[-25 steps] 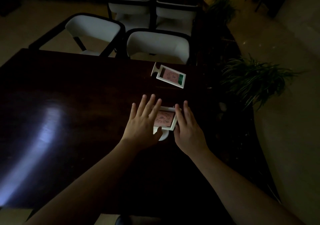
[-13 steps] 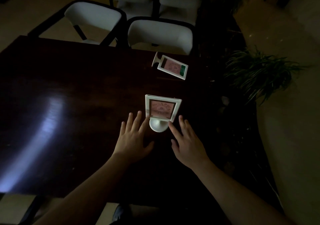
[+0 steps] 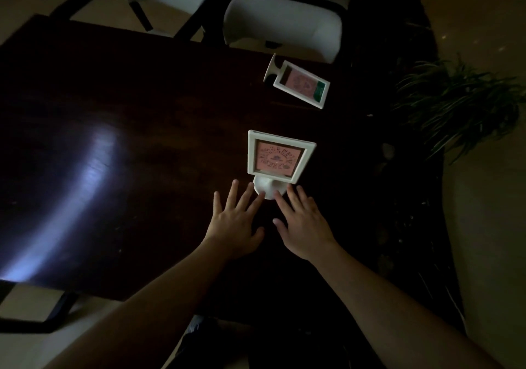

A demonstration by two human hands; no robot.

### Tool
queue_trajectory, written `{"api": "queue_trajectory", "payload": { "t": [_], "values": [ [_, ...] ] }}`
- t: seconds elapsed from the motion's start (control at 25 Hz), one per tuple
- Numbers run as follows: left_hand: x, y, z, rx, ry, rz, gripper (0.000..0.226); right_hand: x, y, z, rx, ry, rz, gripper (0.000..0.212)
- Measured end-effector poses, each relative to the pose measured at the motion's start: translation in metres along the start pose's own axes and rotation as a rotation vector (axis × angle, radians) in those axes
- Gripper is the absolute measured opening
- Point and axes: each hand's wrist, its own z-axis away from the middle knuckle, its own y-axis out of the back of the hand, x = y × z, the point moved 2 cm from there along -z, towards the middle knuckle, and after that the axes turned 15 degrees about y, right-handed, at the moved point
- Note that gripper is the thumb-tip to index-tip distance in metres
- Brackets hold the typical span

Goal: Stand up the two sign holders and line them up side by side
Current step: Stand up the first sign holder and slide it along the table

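A white sign holder (image 3: 278, 156) with a pink card stands upright on its round base on the dark wooden table (image 3: 142, 141). A second white sign holder (image 3: 299, 82) lies flat farther back, near the table's far right corner, its base pointing left. My left hand (image 3: 234, 222) rests flat just left of the upright holder's base, fingers spread, fingertips at the base. My right hand (image 3: 303, 222) lies flat just right of it, fingertips touching the base. Neither hand grips anything.
Two white-seated chairs (image 3: 281, 23) with dark frames stand behind the table's far edge. A leafy plant (image 3: 455, 104) sits beyond the table's right edge. A bright reflection (image 3: 85, 175) lies on the table's left half. The room is dim.
The near sign holder went from lying flat under my hands to standing upright. Both hands let go of it and drew back to its base.
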Motion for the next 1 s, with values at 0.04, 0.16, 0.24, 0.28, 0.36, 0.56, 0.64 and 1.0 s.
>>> {"api": "queue_trajectory", "payload": {
  "t": [0.04, 0.16, 0.24, 0.28, 0.36, 0.56, 0.64, 1.0],
  "values": [
    [0.001, -0.002, -0.003, -0.004, 0.002, -0.003, 0.084, 0.002, -0.002, -0.003, 0.002, 0.001, -0.007, 0.067],
    [0.003, -0.008, -0.01, -0.02, 0.008, -0.029, 0.082, 0.008, -0.004, -0.009, 0.013, -0.007, -0.023, 0.064],
    [0.003, -0.011, -0.015, -0.022, 0.013, -0.045, 0.08, 0.014, -0.005, -0.014, 0.024, -0.006, -0.038, 0.063],
    [0.003, -0.013, -0.017, -0.023, 0.016, -0.047, 0.08, 0.018, -0.006, -0.015, 0.019, -0.004, -0.049, 0.063],
    [0.003, -0.015, -0.018, -0.014, 0.018, -0.039, 0.079, 0.023, -0.008, -0.017, -0.006, 0.01, -0.057, 0.062],
    [0.002, -0.016, -0.019, 0.003, 0.032, -0.012, 0.079, 0.026, -0.013, -0.02, -0.038, 0.039, -0.046, 0.063],
    [-0.001, -0.015, -0.018, 0.005, 0.038, -0.006, 0.08, 0.025, -0.011, -0.022, -0.039, 0.055, -0.028, 0.064],
    [-0.041, -0.012, -0.007, -0.006, 0.086, 0.027, 0.083, -0.013, -0.012, -0.045, -0.088, 0.125, -0.01, 0.063]
  ]
}}
